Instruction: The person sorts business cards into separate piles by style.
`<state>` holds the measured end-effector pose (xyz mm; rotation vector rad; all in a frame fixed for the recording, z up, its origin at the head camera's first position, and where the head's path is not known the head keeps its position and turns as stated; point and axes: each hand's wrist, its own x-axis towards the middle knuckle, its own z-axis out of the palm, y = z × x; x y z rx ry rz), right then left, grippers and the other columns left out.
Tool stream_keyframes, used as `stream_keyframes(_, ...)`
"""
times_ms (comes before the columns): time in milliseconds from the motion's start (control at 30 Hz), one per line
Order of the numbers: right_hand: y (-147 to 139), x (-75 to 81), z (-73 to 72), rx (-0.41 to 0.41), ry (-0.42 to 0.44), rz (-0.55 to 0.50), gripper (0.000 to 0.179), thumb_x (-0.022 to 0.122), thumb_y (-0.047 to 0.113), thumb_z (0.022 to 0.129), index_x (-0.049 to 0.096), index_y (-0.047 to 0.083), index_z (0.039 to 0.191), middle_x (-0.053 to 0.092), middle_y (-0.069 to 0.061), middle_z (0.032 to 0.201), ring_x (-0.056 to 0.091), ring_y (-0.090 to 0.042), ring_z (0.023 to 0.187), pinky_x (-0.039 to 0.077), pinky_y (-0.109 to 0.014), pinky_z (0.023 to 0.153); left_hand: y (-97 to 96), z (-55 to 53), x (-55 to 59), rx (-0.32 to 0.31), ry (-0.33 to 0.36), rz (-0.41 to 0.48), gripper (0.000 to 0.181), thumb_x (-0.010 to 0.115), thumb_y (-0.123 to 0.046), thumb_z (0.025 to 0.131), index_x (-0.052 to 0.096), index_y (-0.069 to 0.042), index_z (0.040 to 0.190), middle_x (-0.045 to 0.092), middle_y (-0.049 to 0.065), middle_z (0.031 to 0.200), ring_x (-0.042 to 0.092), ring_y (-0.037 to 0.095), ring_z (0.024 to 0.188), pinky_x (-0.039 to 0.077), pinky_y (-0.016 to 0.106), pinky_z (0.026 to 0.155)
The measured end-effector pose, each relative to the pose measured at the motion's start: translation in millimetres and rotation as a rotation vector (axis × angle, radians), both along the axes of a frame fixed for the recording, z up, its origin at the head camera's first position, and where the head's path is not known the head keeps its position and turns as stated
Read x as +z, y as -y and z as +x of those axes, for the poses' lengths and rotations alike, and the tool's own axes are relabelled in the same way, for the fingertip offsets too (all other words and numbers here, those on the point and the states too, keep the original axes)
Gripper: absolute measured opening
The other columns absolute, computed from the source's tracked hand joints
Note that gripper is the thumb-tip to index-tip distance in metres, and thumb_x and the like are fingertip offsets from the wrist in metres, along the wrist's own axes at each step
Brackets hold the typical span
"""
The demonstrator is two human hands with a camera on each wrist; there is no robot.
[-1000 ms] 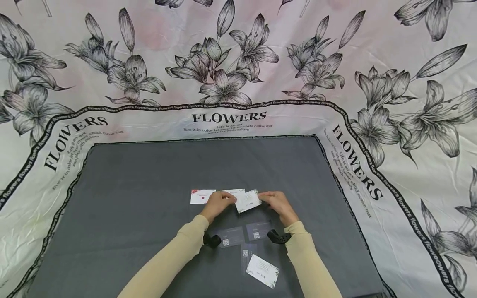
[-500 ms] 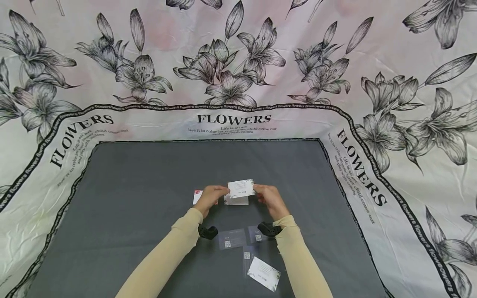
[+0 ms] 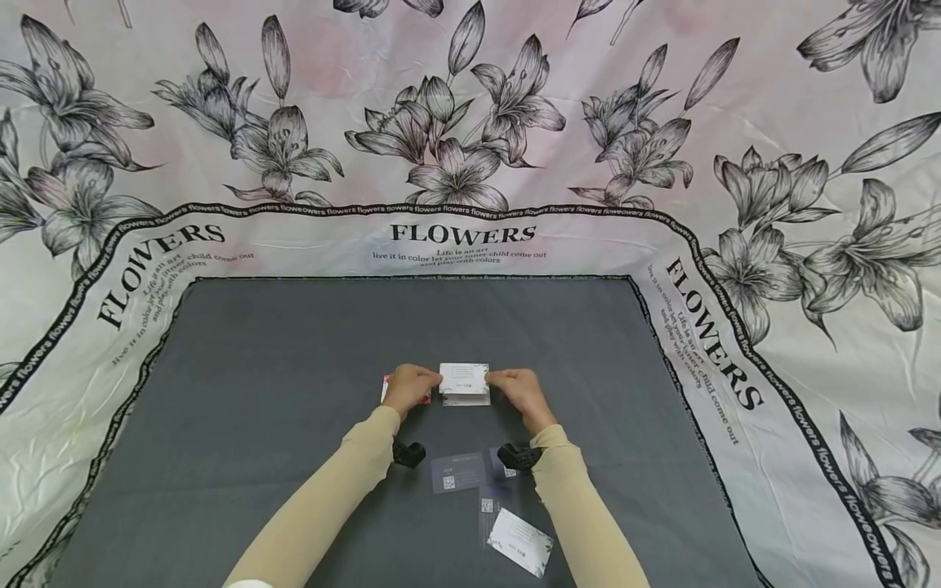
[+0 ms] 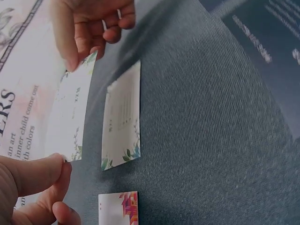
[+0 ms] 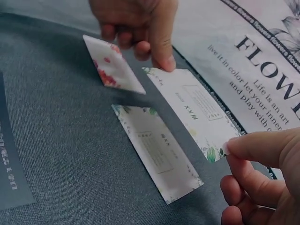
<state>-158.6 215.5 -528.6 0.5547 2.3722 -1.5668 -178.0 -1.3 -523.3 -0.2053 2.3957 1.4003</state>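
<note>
Between both hands a white business card (image 3: 464, 376) with green leaf corners is held up over the grey cloth. My left hand (image 3: 408, 389) pinches its left edge, and my right hand (image 3: 523, 397) pinches the right edge. Below it lies a similar leaf-cornered card (image 5: 157, 154), partly covered in the head view but plain in both wrist views, with a gap between the two. A white card with red flowers (image 5: 114, 65) lies beside it, mostly hidden behind my left hand in the head view.
Nearer me lie several dark translucent cards (image 3: 457, 473) with QR codes. Another white leaf-cornered card (image 3: 520, 541) overlaps one of them. A grey cloth panel (image 3: 294, 351) spreads beneath, with a flower-printed border (image 3: 463, 245) around it.
Both hands have raised the tilted card, straightened it and shifted it left above the other leaf-cornered card. In the last half second it has come slightly lower. The cards nearer me keep their places.
</note>
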Motion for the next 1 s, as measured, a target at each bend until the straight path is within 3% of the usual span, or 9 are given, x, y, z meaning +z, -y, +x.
stream_keyframes(100,0.8,-1.8,-0.1,-0.004,0.016,0.030,0.032,0.071,0.030,0.090,0.078,0.001,0.103,0.071,-0.015,0.122,0.061,-0.028,0.114,0.046,-0.041,0.096,-1.3,-0.2,2.6,-0.036,-0.040,-0.092,0.028,0.067,-0.027,0.093,0.080,-0.004,0.103,0.072,0.016,0.123,0.058,0.040,0.125,0.044,0.055,0.105)
stream_keyframes(267,2.8,-2.5,-1.2,-0.016,0.012,0.068,0.031,0.070,0.028,0.089,0.078,0.001,0.102,0.071,-0.017,0.121,0.063,-0.032,0.113,0.047,-0.046,0.097,-6.1,-1.9,8.0,-0.077,-0.063,-0.211,0.025,0.066,-0.030,0.091,0.082,-0.011,0.097,0.075,0.012,0.113,0.052,0.039,0.119,0.044,0.052,0.095)
stream_keyframes(533,4.2,-4.8,-3.0,0.013,0.048,0.147,0.028,0.071,0.024,0.088,0.079,0.000,0.102,0.072,-0.018,0.119,0.067,-0.032,0.109,0.051,-0.046,0.094,-12.6,-3.3,-1.2,-0.122,-0.105,-0.412,0.020,0.068,-0.027,0.086,0.083,-0.014,0.090,0.076,0.009,0.105,0.057,0.037,0.109,0.046,0.045,0.080)
stream_keyframes(700,3.7,-3.9,-4.1,0.029,0.070,0.175,0.026,0.072,0.024,0.086,0.080,0.002,0.097,0.074,-0.016,0.116,0.067,-0.029,0.102,0.052,-0.043,0.089,-13.1,-0.8,-2.8,-0.152,-0.135,-0.461,0.017,0.070,-0.025,0.085,0.083,-0.014,0.084,0.077,0.008,0.099,0.057,0.036,0.104,0.045,0.043,0.078)
stream_keyframes(1000,1.6,-2.2,-5.7,0.066,0.108,0.243,0.025,0.074,0.026,0.086,0.080,0.004,0.093,0.075,-0.013,0.109,0.066,-0.024,0.091,0.051,-0.037,0.078,-12.8,-0.3,-5.1,-0.164,-0.124,-0.482,0.018,0.070,-0.025,0.085,0.083,-0.015,0.079,0.077,0.006,0.094,0.057,0.035,0.101,0.045,0.043,0.077)
